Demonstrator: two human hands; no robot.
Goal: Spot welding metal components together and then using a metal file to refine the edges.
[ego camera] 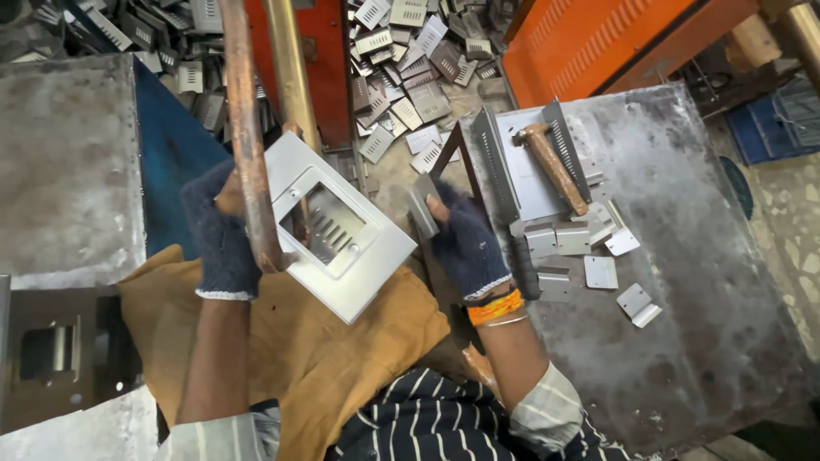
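- Head view shows us two gloved hands at work over a lap covered in a brown cloth.
- Our left hand keeps its grip closed on the near edge of a flat metal panel, a pale grey plate with a rectangular window and a slotted piece showing behind it. The panel sits at the centre of the view, tilted, its far corner toward 11 o'clock.
- A copper-coloured rod crosses in front of the left hand, and a second brass-toned rod stands just beside it; we cannot quite tell whether the panel touches either.
- Our right hand pinches a small bent metal piece, grip narrow, at 3 o'clock of the panel.
- We judge the panel stiff, light and sharp-edged, best taken by its plain border, away from the window.
- On the desk at 3 o'clock lie a hammer and loose small brackets; a heap of louvred parts lies on the floor at 12 o'clock.
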